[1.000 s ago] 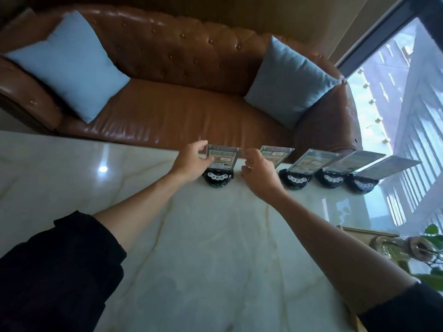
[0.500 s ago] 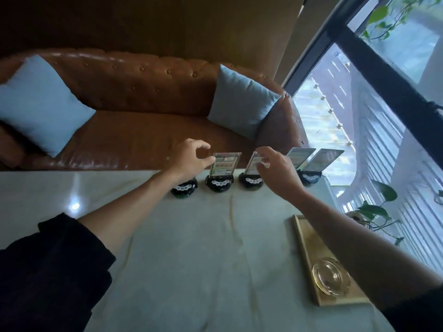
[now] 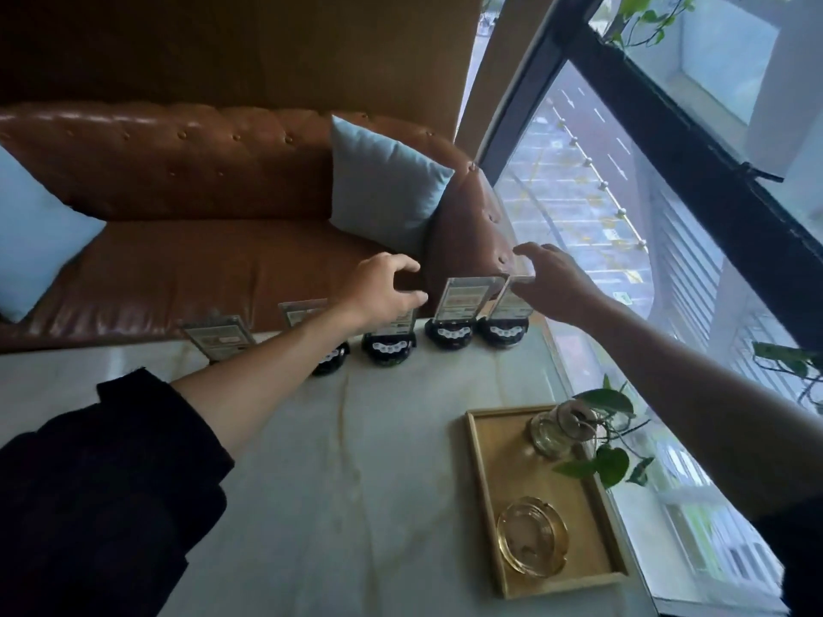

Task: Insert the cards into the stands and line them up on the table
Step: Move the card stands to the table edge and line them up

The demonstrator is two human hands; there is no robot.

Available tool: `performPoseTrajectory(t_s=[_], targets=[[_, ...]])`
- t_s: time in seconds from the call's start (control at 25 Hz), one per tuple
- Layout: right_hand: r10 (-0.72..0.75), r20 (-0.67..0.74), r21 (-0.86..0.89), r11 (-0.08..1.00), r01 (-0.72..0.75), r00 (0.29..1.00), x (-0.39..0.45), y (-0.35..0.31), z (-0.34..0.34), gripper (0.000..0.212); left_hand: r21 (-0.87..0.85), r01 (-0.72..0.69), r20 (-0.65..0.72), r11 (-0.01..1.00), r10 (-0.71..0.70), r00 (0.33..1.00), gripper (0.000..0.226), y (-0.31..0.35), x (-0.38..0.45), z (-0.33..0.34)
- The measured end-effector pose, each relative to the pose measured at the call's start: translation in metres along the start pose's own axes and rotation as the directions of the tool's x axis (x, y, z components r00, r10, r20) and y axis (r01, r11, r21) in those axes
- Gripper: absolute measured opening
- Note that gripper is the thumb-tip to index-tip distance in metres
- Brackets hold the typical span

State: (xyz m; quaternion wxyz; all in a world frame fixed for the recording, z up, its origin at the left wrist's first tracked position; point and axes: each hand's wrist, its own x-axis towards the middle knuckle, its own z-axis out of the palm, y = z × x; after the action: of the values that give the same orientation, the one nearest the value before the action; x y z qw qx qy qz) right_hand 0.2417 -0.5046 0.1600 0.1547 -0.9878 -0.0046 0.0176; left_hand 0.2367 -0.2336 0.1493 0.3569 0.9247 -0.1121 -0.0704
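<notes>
Several black round stands with clear-sleeved cards stand in a row along the far edge of the marble table (image 3: 311, 460). My left hand (image 3: 383, 291) hovers over the third stand (image 3: 387, 349), fingers curled and apart, and hides most of its card. The fourth card (image 3: 463, 298) stands upright in its stand (image 3: 447, 334). My right hand (image 3: 552, 278) is spread over the top of the rightmost card (image 3: 512, 302), thumb at its upper edge, no clear grip. The leftmost card (image 3: 218, 338) and the second card (image 3: 303, 311) lean back.
A gold tray (image 3: 481, 505) at the table's right side holds a glass ashtray (image 3: 530, 538) and a glass vase (image 3: 550, 434) with a leafy plant. A brown leather sofa (image 3: 200, 260) with blue cushions lies beyond the table. A window wall runs along the right.
Both hands have shifted right along the row, from the left-hand cards to the third and the rightmost. The view has swung right, bringing the tray and window in.
</notes>
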Motion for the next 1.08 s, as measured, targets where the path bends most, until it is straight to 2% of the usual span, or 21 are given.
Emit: performPoseTrajectory(t_s=[0.24,0.44,0.56,0.64,0.76,0.92,1.08], targets=[[-0.007,0.097,-0.01,1.0,0.008,0.995,0.043,0.077,0.013,0.057,0.087,-0.008,0.094,0.996,0.0,0.996,0.06,0.037,0.067,0.066],[-0.025,0.142,-0.065,0.997,0.035,0.99,0.067,0.114,0.042,0.054,0.19,0.004,0.168,0.982,-0.036,0.985,0.06,0.044,0.109,0.112],[-0.063,0.141,-0.07,0.995,0.074,0.988,0.075,0.125,0.056,0.053,0.3,-0.017,0.199,0.954,-0.045,0.979,0.054,0.043,0.123,0.132],[-0.097,0.136,-0.068,0.992,0.107,0.986,0.081,0.129,0.062,0.053,0.332,0.005,0.184,0.943,-0.07,0.98,0.042,0.04,0.13,0.139],[-0.102,0.136,-0.023,0.994,0.106,0.985,0.082,0.131,0.069,0.058,0.284,0.048,0.112,0.958,-0.083,0.99,0.021,0.03,0.135,0.147],[-0.09,0.123,-0.016,0.996,0.092,0.988,0.083,0.134,0.073,0.061,0.217,0.019,0.069,0.976,-0.034,0.997,0.02,0.026,0.135,0.156],[-0.067,0.128,-0.021,0.997,0.07,0.989,0.085,0.14,0.076,0.046,0.183,-0.014,0.063,0.983,0.003,0.998,0.018,0.024,0.136,0.16]])
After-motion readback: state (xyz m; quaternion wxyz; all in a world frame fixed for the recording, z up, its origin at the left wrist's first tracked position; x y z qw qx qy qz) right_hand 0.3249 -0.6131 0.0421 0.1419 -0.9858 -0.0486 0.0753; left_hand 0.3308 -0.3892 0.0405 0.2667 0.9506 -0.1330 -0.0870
